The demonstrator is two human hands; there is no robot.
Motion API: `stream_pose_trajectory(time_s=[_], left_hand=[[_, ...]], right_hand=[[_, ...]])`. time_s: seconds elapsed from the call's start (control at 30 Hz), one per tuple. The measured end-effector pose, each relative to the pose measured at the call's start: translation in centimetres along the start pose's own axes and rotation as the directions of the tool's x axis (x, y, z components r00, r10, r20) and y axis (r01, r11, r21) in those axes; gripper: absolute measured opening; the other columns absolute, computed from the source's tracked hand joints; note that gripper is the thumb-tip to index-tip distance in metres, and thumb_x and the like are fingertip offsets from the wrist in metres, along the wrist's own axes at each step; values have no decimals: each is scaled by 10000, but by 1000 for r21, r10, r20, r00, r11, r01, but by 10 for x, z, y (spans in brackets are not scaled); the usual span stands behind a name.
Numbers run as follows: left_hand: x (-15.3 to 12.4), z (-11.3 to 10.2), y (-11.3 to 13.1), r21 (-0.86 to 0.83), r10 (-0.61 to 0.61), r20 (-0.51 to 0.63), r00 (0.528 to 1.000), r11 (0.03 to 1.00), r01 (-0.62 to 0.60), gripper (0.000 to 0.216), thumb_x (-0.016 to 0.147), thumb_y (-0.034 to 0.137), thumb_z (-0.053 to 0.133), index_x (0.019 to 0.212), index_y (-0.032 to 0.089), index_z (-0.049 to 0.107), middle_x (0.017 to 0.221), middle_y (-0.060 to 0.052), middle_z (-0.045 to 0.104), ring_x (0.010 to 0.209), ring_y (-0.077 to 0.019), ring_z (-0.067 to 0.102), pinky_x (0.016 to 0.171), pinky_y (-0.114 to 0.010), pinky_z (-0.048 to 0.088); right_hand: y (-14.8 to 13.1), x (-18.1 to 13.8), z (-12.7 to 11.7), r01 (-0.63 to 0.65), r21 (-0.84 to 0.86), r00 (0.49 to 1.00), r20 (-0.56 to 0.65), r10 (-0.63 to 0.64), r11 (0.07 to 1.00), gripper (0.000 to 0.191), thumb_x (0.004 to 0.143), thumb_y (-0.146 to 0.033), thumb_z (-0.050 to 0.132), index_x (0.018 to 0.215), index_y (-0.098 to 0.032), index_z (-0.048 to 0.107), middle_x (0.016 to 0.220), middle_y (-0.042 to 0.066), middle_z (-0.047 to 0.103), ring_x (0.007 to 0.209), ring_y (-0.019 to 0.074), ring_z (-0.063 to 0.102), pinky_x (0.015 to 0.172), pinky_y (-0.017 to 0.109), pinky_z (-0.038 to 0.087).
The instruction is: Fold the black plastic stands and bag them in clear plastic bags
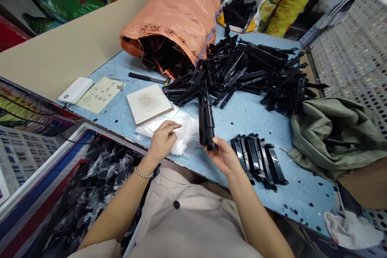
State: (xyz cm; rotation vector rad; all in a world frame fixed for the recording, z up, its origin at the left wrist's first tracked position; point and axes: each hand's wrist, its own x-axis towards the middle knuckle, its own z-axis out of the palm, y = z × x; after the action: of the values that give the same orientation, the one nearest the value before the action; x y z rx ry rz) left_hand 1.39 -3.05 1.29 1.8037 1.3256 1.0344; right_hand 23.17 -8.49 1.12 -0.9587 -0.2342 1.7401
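My right hand (pixel 224 155) grips the near end of a bundle of long black plastic bars (pixel 206 121) that points away from me across the blue table (pixel 242 117). My left hand (pixel 162 139) pinches the top of a stack of clear plastic bags (pixel 184 129) lying near the table's front edge. A row of several black bars (pixel 256 160) lies just right of my right hand. A large heap of the same black bars (pixel 248 72) covers the table's far middle.
An orange sack (pixel 178 12) spilling black bars lies at the back. A white tile (pixel 148 102), a paper note (pixel 99 93), a white power bank (pixel 75 90) and a black pen (pixel 146 77) sit left. A green cloth (pixel 335 137) lies right. A bin of bagged parts (pixel 93 185) stands below left.
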Motion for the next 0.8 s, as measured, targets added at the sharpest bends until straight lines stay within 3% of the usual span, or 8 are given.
stream_pose_trajectory(time_s=[0.07, 0.17, 0.3, 0.4, 0.53, 0.67, 0.73, 0.8], left_hand=[[2, 4, 0, -52, -1, 20, 1000, 999, 2, 429, 750, 52, 502, 1126, 182, 663, 1123, -73, 582, 666, -81, 531, 647, -252, 485], [4, 8, 0, -119, 40, 64, 997, 992, -32, 519, 756, 62, 538, 1252, 208, 584, 1253, -101, 522, 687, -77, 542, 657, -248, 511], [-8, 6, 9, -10, 164, 121, 979, 986, -164, 691, 773, 16, 480, 1416, 261, 425, 1402, -114, 441, 988, -170, 606, 864, -334, 540], [-29, 9, 25, 39, 339, 274, 900, 931, -363, 782, 790, -9, 417, 1502, 273, 262, 1487, -109, 370, 1293, -246, 470, 1048, -398, 462], [-50, 19, 43, -20, 410, 487, 771, 888, -459, 818, 791, -26, 389, 1531, 237, 159, 1511, -128, 345, 1374, -240, 392, 1106, -393, 417], [-57, -9, 48, 46, 309, 419, 854, 932, -360, 594, 855, 114, 513, 1426, 250, 425, 1328, -114, 549, 1218, -224, 547, 1040, -374, 477], [-65, -45, 44, 114, 213, 381, 900, 955, -274, 435, 875, 199, 548, 1299, 291, 572, 1205, -69, 636, 1125, -207, 607, 1001, -342, 498], [-78, -90, 31, 218, 46, 411, 911, 965, -147, 355, 850, 283, 596, 1199, 320, 651, 1156, -37, 678, 1080, -217, 639, 958, -311, 515]], right_hand=[[0, -18, -2, -88, 6, 986, 146, 87, 996, 298, 711, -248, 706, 992, -164, 656, 946, 50, 707, 841, 161, 664, 641, 210, 545], [11, -39, -9, -355, 5, 863, 388, 325, 935, 405, 735, -306, 689, 1075, -98, 620, 1038, 124, 701, 899, 184, 678, 711, 218, 558], [24, -37, -21, -561, 55, 770, 401, 496, 826, 392, 766, -323, 679, 1034, -44, 612, 987, 158, 703, 863, 153, 683, 685, 146, 536], [26, -24, -18, -403, 39, 896, 218, 386, 914, 318, 740, -327, 720, 944, -97, 638, 958, 106, 703, 866, 160, 671, 702, 184, 542], [29, -22, 8, 41, -340, 998, 49, -26, 939, 255, 775, -356, 715, 923, -157, 655, 929, 40, 688, 955, 199, 630, 818, 298, 527], [29, -45, 28, 207, -572, 947, 321, -16, 794, 509, 789, -344, 717, 1256, -214, 564, 1213, 68, 620, 1121, 229, 579, 953, 371, 475], [17, -56, 21, 240, -639, 903, 423, 73, 731, 546, 821, -356, 687, 1328, -249, 516, 1287, 81, 581, 1136, 233, 582, 948, 387, 483], [-4, -63, 2, 299, -800, 932, 362, 21, 520, 448, 875, -380, 614, 1303, -264, 547, 1278, 89, 583, 1107, 237, 594, 925, 402, 492]])
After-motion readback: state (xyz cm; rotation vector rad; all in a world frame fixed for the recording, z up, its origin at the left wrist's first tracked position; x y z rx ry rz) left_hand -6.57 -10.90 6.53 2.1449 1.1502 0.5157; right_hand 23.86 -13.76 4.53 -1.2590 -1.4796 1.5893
